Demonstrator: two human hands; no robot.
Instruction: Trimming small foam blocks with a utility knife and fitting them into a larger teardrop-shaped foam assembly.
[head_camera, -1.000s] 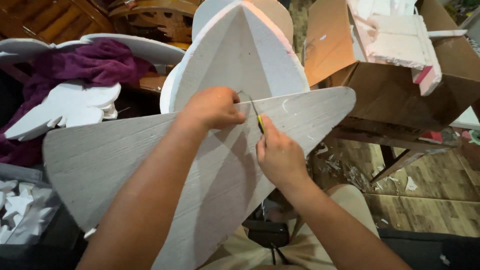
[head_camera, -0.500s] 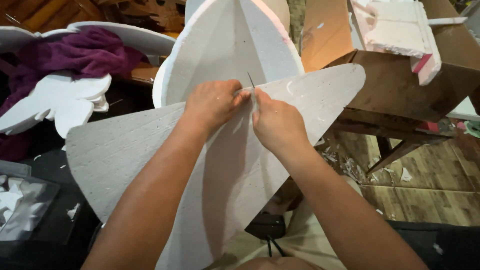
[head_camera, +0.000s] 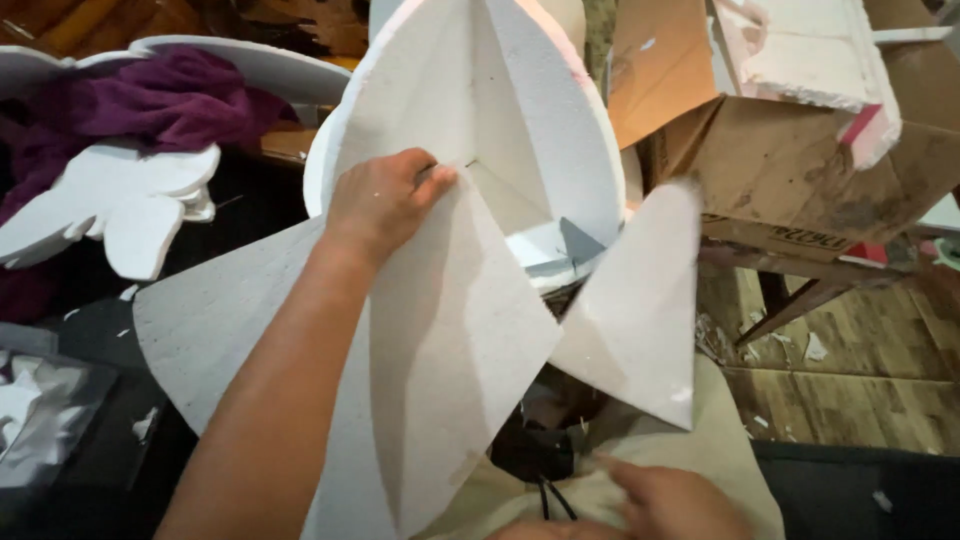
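Right hand (head_camera: 670, 505) withdrawn from foam star (head_camera: 450, 300).

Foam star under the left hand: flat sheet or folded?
Folded. The white foam star creases into angled panels, its top point pinched by the left hand.

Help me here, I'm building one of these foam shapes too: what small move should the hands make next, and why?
Probably bring the right hand up from the lap to steady the loose foam panel. Only the left hand grips the foam shape, pinching a panel's top edge near the centre seam, and the right-side panel stands apart from the others with a gap showing.
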